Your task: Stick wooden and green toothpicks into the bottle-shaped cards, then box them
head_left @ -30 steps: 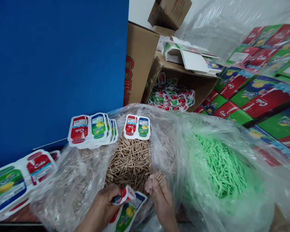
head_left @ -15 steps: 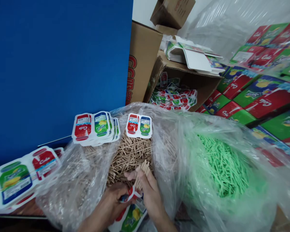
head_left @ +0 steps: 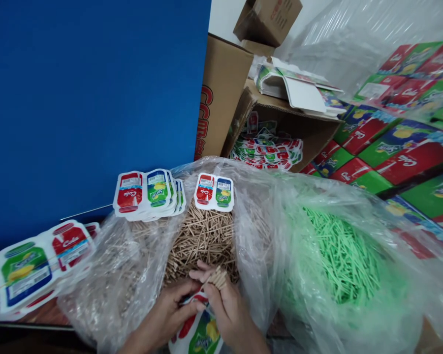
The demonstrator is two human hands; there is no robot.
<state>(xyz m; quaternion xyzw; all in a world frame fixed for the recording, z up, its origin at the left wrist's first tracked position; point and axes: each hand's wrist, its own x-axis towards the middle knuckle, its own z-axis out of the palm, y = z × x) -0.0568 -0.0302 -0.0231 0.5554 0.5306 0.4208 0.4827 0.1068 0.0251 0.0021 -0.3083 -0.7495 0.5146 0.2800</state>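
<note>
My left hand [head_left: 175, 307] is closed, thumb and fingers pinching the edge of a flat plastic pouch [head_left: 205, 335] printed with red Cola and green-blue Sprite jars. My right hand [head_left: 231, 309] grips a small bundle of short brown sticks [head_left: 217, 278], tilted against the pouch's mouth. The fingers hide the bundle's lower ends, so I cannot tell how far inside they sit. Just beyond both hands lies a heap of loose brown sticks [head_left: 203, 231] in a clear plastic bag [head_left: 253, 236]. One more printed pouch [head_left: 214, 192] rests at the heap's far edge.
Stacked pouches [head_left: 143, 194] lie left of the heap, with another pile [head_left: 40, 265] nearer me. At right, a clear bag holds green sticks [head_left: 345, 260]. Behind stand an open carton [head_left: 317, 135] of pouches, printed boxes [head_left: 402, 147] and a blue panel [head_left: 92, 98].
My right hand has tipped the stick bundle lower and toward the left hand. Both hands are now closer together over the pouch. The view has shifted slightly.
</note>
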